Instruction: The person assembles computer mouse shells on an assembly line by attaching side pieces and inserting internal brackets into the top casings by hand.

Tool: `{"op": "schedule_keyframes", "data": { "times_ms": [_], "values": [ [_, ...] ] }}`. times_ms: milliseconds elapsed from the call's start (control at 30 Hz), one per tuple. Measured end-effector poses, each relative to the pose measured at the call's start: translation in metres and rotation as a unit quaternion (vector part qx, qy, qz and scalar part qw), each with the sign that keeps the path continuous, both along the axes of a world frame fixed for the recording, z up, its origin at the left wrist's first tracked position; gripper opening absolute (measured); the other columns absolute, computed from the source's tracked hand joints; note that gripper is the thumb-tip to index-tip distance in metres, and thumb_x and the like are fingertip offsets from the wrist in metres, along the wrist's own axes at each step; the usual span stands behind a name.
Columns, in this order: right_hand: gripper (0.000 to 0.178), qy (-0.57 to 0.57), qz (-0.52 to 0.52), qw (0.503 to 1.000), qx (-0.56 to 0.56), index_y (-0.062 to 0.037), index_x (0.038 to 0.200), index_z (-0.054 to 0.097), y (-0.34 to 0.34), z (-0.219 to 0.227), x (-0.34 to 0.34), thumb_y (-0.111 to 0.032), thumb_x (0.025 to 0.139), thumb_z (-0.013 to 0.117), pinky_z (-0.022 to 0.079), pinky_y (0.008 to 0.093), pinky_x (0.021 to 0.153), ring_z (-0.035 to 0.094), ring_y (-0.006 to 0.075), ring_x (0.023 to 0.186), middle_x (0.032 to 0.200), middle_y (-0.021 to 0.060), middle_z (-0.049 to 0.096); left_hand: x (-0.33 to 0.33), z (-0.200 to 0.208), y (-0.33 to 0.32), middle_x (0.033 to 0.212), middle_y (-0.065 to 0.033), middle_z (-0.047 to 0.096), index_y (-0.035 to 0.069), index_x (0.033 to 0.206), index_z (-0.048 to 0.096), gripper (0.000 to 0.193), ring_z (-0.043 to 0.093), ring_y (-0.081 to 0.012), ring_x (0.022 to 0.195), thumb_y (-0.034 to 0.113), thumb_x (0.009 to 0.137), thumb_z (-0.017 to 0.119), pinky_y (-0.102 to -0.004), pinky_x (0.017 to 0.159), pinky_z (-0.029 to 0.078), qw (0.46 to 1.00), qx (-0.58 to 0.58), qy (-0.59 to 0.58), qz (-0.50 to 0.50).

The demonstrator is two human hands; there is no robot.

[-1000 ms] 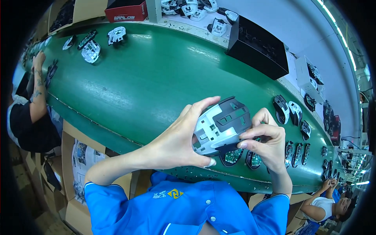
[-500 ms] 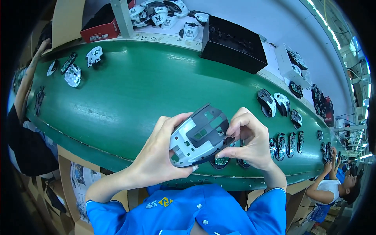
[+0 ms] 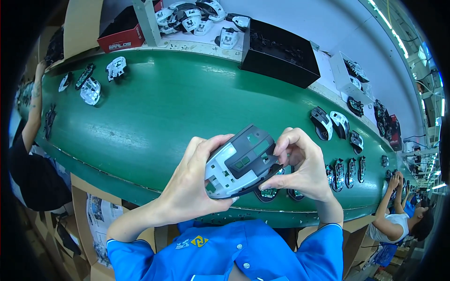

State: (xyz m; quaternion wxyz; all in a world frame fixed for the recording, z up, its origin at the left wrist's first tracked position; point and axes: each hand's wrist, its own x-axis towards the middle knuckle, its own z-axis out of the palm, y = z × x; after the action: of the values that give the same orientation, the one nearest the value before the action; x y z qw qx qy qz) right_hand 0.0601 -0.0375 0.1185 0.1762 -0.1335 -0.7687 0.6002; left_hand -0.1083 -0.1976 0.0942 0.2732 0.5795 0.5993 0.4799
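Above the green belt, my left hand [image 3: 185, 180] grips a grey and white computer mouse shell [image 3: 240, 161] with square cut-outs, thumb and fingers around its left side. My right hand [image 3: 302, 164] is at the shell's right end, its thumb and fingers closed on a thin black part [image 3: 273, 170] along the shell's edge. Whether that part is joined to the shell, I cannot tell. Just beyond the shell, partly hidden by my right hand, lie mouse bases with green circuit boards [image 3: 267, 193].
More mouse bases [image 3: 350, 173] stand in a row at right, below finished-looking mice [image 3: 321, 122]. Loose shells [image 3: 90, 91] lie far left. A black box [image 3: 281, 54] of small parts and piled shells [image 3: 187, 18] occupy the back shelf. Co-workers sit left [image 3: 35, 173] and right [image 3: 391, 225].
The pieces on the green belt have shifted slightly right. My hands keep hold of the shell and black part, moving barely. The left co-worker's arm has drawn back toward the left.
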Motion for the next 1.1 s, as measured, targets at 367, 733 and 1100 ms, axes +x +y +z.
{"op": "schedule_keyframes", "data": {
  "times_ms": [367,733,1100],
  "values": [
    [0.085,-0.011,-0.004,1.0,0.008,-0.0021,0.125,0.045,0.003,0.005,-0.009,-0.018,0.054,0.088,0.047,0.0338,0.091,0.053,0.0176,0.101,0.101,0.0067,0.05,0.002,0.005,0.001,0.106,-0.0164,0.048,-0.002,0.126,0.039,0.083,0.055,-0.0298,0.096,0.015,0.056,0.08,-0.0362,0.079,0.048,1.0,0.0,0.029,0.003],
    [0.094,0.09,0.146,0.981,-0.09,0.0041,0.127,0.04,0.009,-0.029,-0.016,-0.016,0.049,0.089,0.038,0.0374,0.102,0.051,0.0263,0.117,0.118,0.0187,0.057,0.006,-0.004,0.001,0.103,-0.017,0.058,-0.004,0.12,0.049,0.077,0.063,-0.0285,0.088,0.022,0.055,0.081,-0.0339,0.071,0.055,0.994,0.077,0.08,0.01],
    [0.097,0.006,0.101,0.981,-0.164,0.0026,0.129,0.04,0.019,-0.038,-0.021,-0.022,0.049,0.089,0.039,0.0377,0.1,0.051,0.027,0.116,0.123,0.0186,0.053,-0.003,-0.011,0.012,0.096,-0.0163,0.06,-0.007,0.116,0.051,0.079,0.062,-0.0283,0.086,0.028,0.052,0.083,-0.035,0.075,0.05,0.998,0.002,0.06,-0.007]
  ]
}}
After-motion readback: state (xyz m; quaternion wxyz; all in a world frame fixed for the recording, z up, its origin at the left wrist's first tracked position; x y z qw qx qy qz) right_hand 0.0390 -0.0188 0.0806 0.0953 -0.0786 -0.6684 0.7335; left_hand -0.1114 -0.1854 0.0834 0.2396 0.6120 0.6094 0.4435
